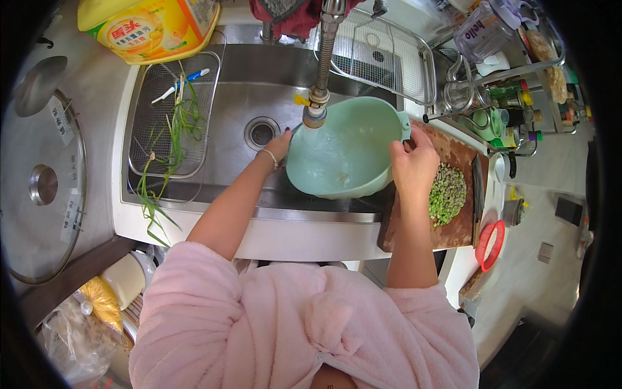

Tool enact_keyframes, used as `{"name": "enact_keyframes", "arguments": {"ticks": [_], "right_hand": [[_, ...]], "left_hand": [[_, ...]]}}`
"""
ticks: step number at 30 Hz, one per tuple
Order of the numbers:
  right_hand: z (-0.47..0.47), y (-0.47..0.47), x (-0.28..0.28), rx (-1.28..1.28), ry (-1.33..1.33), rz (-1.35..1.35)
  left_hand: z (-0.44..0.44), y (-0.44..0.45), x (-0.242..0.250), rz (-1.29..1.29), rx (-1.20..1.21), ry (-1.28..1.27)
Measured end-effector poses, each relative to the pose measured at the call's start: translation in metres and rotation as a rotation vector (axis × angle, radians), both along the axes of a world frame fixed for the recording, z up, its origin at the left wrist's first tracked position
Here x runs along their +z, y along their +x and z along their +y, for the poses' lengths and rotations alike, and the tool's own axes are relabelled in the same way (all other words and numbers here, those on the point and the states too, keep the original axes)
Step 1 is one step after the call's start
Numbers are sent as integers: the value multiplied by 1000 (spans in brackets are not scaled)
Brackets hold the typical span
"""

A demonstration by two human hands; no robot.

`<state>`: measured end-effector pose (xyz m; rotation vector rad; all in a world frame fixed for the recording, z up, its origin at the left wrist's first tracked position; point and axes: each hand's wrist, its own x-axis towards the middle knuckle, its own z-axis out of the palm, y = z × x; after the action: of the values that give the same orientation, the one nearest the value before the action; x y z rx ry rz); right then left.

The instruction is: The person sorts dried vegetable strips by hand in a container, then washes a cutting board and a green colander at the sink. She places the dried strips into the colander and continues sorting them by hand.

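A pale green plastic basin [359, 141] is tilted over the right part of the steel sink [233, 112], beneath the tap [317, 109]. Wet streaks and a little water show on its inner wall. My left hand [278, 148] grips its left rim, the fingertips partly hidden behind the basin. On the right, my right hand [415, 163] holds the rim just below the handle tab. The sink drain [262, 132] lies left of the basin, close to my left hand. Under my right wrist is a wooden chopping board [408, 219] bearing chopped green vegetables [448, 194].
A wire basket [146, 121] with green stalks [180, 126] and a blue-and-white peeler [187, 82] hangs at the sink's left. A yellow detergent jug [150, 29] stands behind it. A cleaver [478, 194] lies along the board's right edge, near a red strainer [491, 245]. Another wire basket [413, 53] sits behind.
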<state>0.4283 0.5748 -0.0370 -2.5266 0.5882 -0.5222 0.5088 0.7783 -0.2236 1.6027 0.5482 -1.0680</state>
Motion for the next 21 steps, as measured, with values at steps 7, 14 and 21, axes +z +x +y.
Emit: {"name": "enact_keyframes", "arguments": {"ticks": [7,14,21], "right_hand": [[-41,8,-80,-55,819,-11],[33,40,-180,-235,1917,96],[76,68,-224,-367,1932,-130]], "left_hand": [[67,14,67,36,42,-437],[72,7,149,-896,-361,421],[78,-3,154,-498,-170,346]]}}
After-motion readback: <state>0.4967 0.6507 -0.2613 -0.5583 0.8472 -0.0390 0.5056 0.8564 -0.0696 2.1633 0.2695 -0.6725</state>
